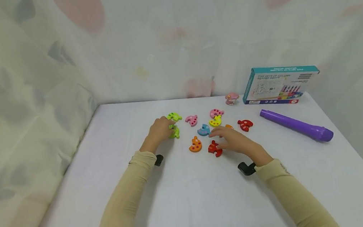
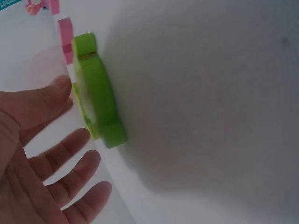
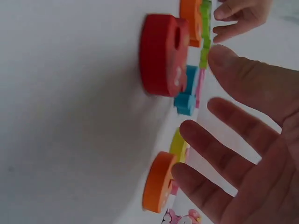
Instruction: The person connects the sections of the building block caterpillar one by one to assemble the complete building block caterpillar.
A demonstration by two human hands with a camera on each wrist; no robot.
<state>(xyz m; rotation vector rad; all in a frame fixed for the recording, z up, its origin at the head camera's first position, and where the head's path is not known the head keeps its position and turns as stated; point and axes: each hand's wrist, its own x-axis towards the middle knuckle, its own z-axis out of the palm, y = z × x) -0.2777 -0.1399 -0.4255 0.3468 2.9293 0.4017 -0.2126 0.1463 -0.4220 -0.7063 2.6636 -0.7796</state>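
My left hand is at the left of the scattered pieces, fingers spread and slightly bent, beside a green notched toy piece. In the left wrist view that green piece lies just beyond the thumb and fingers; whether they touch it I cannot tell. Another striped light-green piece lies behind it. Over the right of the group hovers my right hand, fingers apart. Close to it lies a striped red piece, seen apart from the thumb in the right wrist view. An orange piece is partly hidden behind this hand.
Among the hands lie an orange piece, blue piece, yellow piece and two pink pieces. Rightward are another red piece, a purple toy microphone, a pink figurine and an upright box.
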